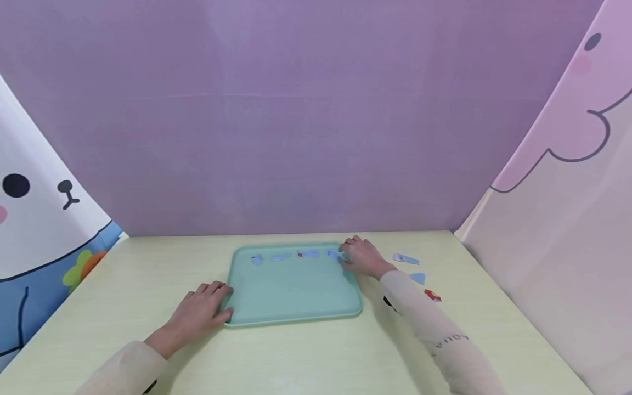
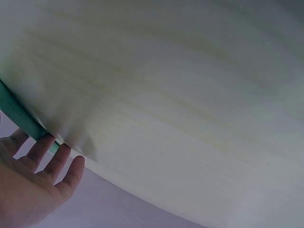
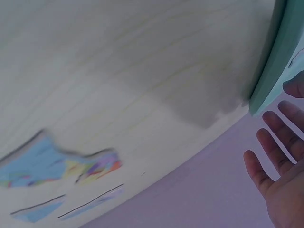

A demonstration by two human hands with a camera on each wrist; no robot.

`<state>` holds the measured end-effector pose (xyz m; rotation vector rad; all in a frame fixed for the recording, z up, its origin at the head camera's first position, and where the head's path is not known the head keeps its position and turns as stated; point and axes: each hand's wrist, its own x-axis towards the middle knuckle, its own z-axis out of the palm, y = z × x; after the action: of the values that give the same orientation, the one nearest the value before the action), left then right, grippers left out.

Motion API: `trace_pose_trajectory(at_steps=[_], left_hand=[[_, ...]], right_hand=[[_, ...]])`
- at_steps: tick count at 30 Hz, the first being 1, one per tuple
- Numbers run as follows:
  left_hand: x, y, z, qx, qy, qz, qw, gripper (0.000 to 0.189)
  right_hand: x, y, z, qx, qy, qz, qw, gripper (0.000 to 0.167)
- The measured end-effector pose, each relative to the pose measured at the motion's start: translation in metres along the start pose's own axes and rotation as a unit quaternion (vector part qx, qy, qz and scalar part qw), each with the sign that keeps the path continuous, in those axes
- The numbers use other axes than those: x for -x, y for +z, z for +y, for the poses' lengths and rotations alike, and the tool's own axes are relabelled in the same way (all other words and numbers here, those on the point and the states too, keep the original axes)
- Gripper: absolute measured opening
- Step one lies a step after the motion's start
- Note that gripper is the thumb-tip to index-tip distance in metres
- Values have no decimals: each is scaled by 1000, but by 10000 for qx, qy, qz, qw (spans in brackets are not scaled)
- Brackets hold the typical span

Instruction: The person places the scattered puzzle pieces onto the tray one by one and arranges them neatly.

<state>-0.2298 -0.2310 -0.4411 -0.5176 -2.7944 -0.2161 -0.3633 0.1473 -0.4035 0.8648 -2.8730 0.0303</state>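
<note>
A pale green tray (image 1: 291,296) lies on the table. Along its far side is a row of small bluish cut pieces of printed paper, among them a left piece (image 1: 257,259), a narrow piece (image 1: 280,257) and one with a red spot (image 1: 310,253). My left hand (image 1: 199,310) rests at the tray's left rim, fingers loosely extended. At the far right corner of the tray, my right hand (image 1: 364,257) is beside another blue piece (image 1: 333,254); its fingers appear spread in the right wrist view (image 3: 285,156), with nothing visibly held.
Right of the tray lie more paper pieces: a long blue one (image 1: 407,259), a plain blue one (image 1: 418,278) and a red one (image 1: 432,295). A purple cloth (image 1: 316,137) hangs behind the table (image 1: 296,362), with printed cartoon cloths at both sides.
</note>
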Motion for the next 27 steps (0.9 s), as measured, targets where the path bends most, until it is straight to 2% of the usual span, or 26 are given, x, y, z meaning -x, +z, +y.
trace_pose_trajectory(at_steps=[9,17,27], left_hand=[[0,0,-1,-29,28,-40,10000,39],[0,-3,0,44,2,-89,10000,39],[0,-1,-1,-8,34,-58,10000,39]], right_hand=[[26,-4,14,-60,-117,319,9994,26],[51,-5,27,-163,-163,303,9993,29],[76,-5,42,0,-180,464,9988,29]])
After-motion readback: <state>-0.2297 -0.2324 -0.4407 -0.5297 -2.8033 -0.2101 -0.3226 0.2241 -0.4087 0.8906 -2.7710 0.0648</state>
